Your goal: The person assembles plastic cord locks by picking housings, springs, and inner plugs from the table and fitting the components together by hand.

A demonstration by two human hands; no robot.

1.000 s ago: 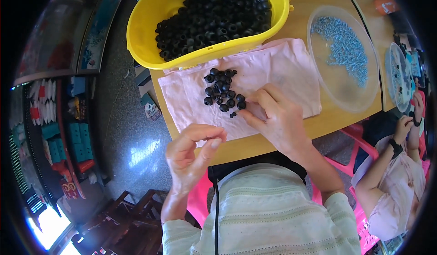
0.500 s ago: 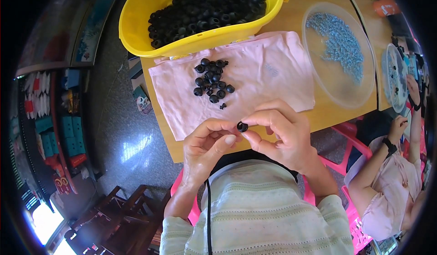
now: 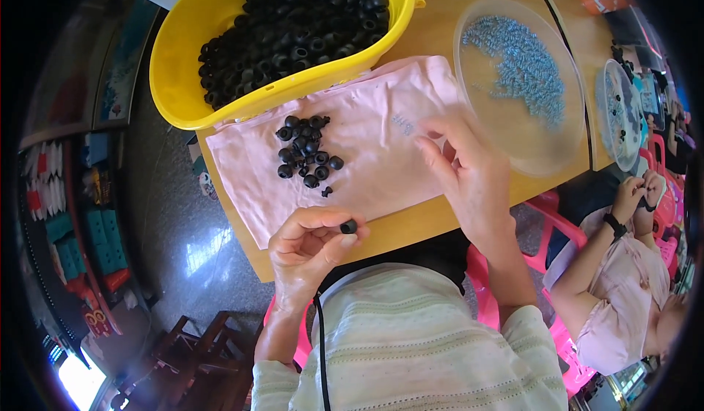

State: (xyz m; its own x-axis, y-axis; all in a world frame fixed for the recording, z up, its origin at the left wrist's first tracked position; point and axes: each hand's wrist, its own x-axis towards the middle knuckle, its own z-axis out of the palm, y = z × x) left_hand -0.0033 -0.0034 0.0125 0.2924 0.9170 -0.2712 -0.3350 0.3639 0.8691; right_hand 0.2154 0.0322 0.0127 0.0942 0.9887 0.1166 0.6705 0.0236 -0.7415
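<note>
Between the thumb and fingers of my left hand is a small black hollow cap, its open end showing. My right hand reaches over the pink cloth, thumb and forefinger apart with nothing seen between them. Just beside those fingertips lies a small group of pale blue spring-like pieces. Left of them on the cloth is a loose cluster of black caps, with a smaller black piece at its near end.
A yellow tub heaped with black caps stands at the back left of the wooden table. To the right is a clear round tray with many pale blue pieces. Another person sits at the right, near another clear tray.
My right hand has let go of the black cap and moved forward and right to the pale blue pieces. My left hand keeps the cap. The whole view has shifted slightly.
</note>
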